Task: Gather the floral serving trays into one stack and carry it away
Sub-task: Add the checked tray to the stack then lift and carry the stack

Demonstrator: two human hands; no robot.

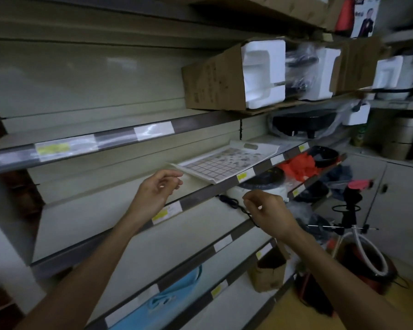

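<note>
1. A white rectangular plastic serving tray with a grid-and-flower print (227,160) lies flat on the grey metal shelf (119,201), its corner overhanging the front edge.
2. The left hand (156,190) hovers just beside the tray's near corner, grip loosely open, holding nothing.
3. The right hand (267,210) hangs below the tray, fingers loosely curled, empty.

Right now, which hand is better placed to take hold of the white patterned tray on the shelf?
Probably the left hand: its fingertips are almost at the near corner of the white patterned tray. The right hand is lower, below the shelf edge.
</note>
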